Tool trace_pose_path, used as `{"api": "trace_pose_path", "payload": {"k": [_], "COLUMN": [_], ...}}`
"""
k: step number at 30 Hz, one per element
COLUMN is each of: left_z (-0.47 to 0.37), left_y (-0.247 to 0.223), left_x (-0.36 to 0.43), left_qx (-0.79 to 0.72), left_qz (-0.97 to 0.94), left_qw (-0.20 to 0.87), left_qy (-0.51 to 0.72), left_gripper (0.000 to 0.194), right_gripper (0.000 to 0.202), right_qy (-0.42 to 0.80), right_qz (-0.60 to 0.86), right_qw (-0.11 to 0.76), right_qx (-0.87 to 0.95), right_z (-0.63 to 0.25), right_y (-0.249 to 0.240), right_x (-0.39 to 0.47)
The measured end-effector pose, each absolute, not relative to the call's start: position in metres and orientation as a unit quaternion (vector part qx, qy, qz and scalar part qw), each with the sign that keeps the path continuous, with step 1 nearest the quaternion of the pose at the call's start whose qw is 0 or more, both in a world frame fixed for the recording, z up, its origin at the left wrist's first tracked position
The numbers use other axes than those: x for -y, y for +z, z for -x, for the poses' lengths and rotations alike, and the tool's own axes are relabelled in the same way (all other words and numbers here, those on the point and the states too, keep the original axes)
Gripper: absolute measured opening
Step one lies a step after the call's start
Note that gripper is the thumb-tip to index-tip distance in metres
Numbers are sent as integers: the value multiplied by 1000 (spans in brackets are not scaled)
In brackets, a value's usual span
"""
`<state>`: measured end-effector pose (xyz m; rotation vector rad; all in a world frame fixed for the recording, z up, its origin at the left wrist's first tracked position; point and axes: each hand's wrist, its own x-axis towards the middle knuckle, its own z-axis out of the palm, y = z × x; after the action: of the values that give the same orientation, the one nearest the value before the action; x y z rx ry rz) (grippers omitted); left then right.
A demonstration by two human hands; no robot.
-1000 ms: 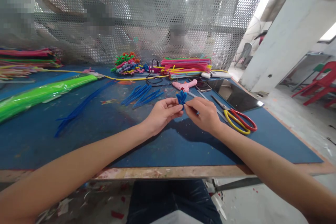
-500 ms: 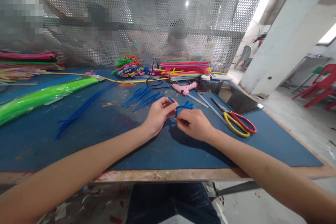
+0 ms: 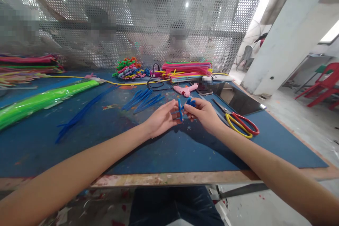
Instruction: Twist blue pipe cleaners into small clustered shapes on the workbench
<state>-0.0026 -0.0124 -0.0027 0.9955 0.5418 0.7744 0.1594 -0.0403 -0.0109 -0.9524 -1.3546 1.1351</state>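
Over the table's middle, my right hand [image 3: 203, 113] pinches a bent blue pipe cleaner [image 3: 180, 110], whose looped part shows at the fingertips. One end of it stands up between the two hands. My left hand [image 3: 164, 118] is right beside that end, its fingers stretched out and apart; whether they touch it I cannot tell. Behind my left hand lie several folded blue pipe cleaners [image 3: 148, 99]. A bunch of long straight blue pipe cleaners [image 3: 82, 114] lies farther left.
Scissors [image 3: 239, 123] with red and yellow handles lie right of my right hand. Beyond are a pink glue gun [image 3: 185, 90], a phone [image 3: 205, 90], a dark glossy panel [image 3: 237, 97] and stacked pipe cleaners [image 3: 187, 69]. A green packet [image 3: 47, 100] lies left. A perforated metal screen [image 3: 148, 17] stands behind.
My left hand has loosened from its pinch and its fingers have spread. The right hand has risen and turned with the pipe cleaner, whose end now points upright.
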Motion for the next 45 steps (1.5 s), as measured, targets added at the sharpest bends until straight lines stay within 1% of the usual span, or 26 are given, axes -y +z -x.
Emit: {"api": "trace_pose_path", "payload": {"k": [3, 5, 6, 7, 9, 12, 13, 14, 15, 16, 17, 21, 23, 25, 26, 28, 30, 32, 34, 37, 39, 41, 43, 45], "left_z": [6, 7, 8, 9, 11, 16, 17, 19, 19, 19, 18, 12, 9, 8, 9, 12, 17, 23, 29, 36, 37, 37, 36, 36], "left_y": [-2, -2, -2, -2, -1, 3, 5, 6, 7, 8, 8, 5, 3, 2, 2, 2, 3, 6, 11, 18, 21, 22, 21, 20], "left_x": [9, 5, 3, 2, -1, 0, 1, 2, 3, 3, 4, 3, 3, 3, 3, 2, 0, -1, -2, -1, 0, 2, 3, 3], "left_qx": [-243, -254, -266, -279, -296, -289, -283, -281, -284, -291, -302, -318, -329, -341, -341, -325, -296, -245, -177, -138, -158, -169, -174, -177], "left_qz": [-474, -530, -569, -615, -714, -828, -847, -856, -857, -849, -833, -716, -656, -638, -653, -713, -782, -846, -898, -941, -948, -948, -943, -935], "left_qw": [793, 757, 722, 673, 542, 318, 259, 219, 205, 218, 253, 467, 550, 572, 554, 465, 343, 230, 162, 149, 167, 190, 215, 236], "left_qy": [295, 284, 291, 301, 328, 361, 367, 373, 379, 384, 389, 409, 399, 387, 388, 412, 427, 414, 368, 269, 219, 193, 186, 196], "left_gripper": [36, 33, 31, 30, 28, 15, 11, 10, 11, 14, 17, 32, 38, 40, 39, 33, 23, 12, 11, 11, 7, 4, 3, 2], "right_gripper": [21, 20, 21, 22, 24, 28, 28, 28, 28, 27, 27, 27, 26, 24, 23, 23, 23, 23, 21, 30, 38, 41, 38, 27], "right_qy": [445, 405, 392, 386, 400, 453, 474, 495, 515, 535, 554, 611, 585, 528, 509, 528, 609, 704, 782, 842, 851, 848, 839, 827], "right_qz": [400, 420, 434, 448, 472, 495, 499, 501, 498, 489, 475, 417, 421, 434, 434, 422, 399, 389, 392, 387, 382, 388, 397, 400], "right_qw": [527, 517, 509, 497, 472, 448, 444, 443, 443, 446, 450, 461, 461, 458, 456, 452, 438, 403, 348, 285, 270, 264, 269, 283], "right_qx": [603, 626, 632, 635, 628, 591, 573, 555, 539, 526, 514, 490, 517, 568, 586, 583, 526, 437, 338, 244, 238, 246, 257, 276], "right_z": [-160, -161, -162, -162, -163, -162, -161, -161, -161, -161, -160, -160, -160, -161, -162, -164, -167, -169, -171, -172, -172, -171, -171, -170], "right_y": [-11, -11, -10, -10, -10, -9, -9, -8, -8, -7, -6, -4, -4, -4, -4, -5, -4, -3, -1, 1, 1, 1, 1, 2], "right_x": [40, 40, 39, 39, 38, 39, 39, 40, 41, 41, 42, 44, 44, 44, 44, 43, 43, 42, 41, 41, 41, 41, 42, 42]}}
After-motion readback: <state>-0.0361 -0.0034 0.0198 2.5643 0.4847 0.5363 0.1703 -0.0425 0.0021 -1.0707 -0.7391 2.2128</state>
